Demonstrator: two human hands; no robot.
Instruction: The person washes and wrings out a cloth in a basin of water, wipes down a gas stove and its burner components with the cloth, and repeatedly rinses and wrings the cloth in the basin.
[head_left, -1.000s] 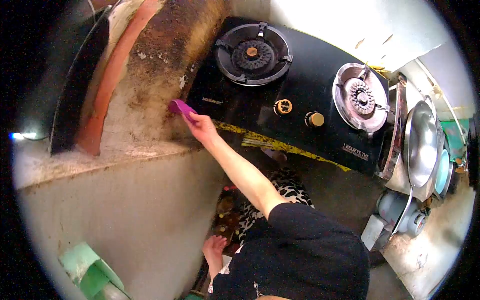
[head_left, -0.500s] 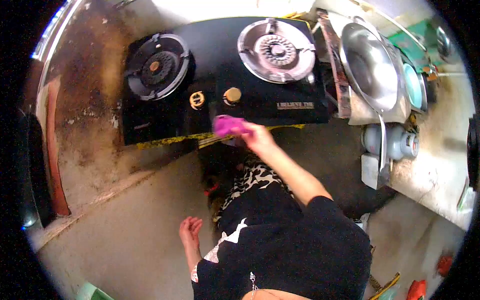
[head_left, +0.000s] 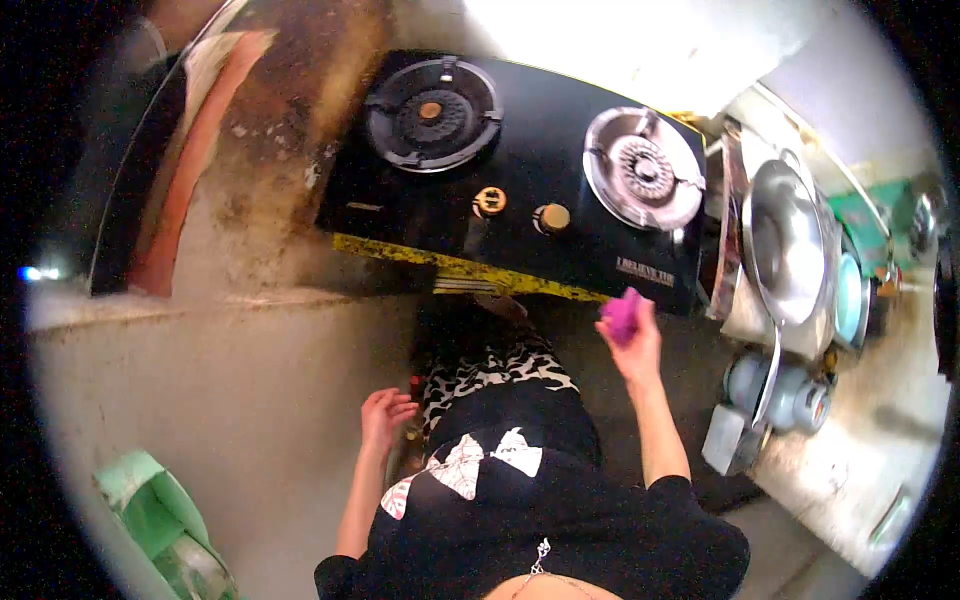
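Observation:
My right hand is closed around a crumpled purple cloth, just off the front right edge of the stove. The black two-burner gas stove has a dark burner on the left and a shiny pale burner on the right. Two gold knobs, a left knob and a right knob, sit near its front. Low in front of my body hangs my left hand, its fingers loosely bent and apart, with nothing in it.
To the right a metal wok with a long handle leans beside a teal basin. Below stands a grey gas cylinder. A green plastic container is on the floor at lower left. A stained wall borders the stove's left.
My right hand has moved with the purple cloth from the stove's front middle to its front right corner. The view has turned, and my left hand stays low and free.

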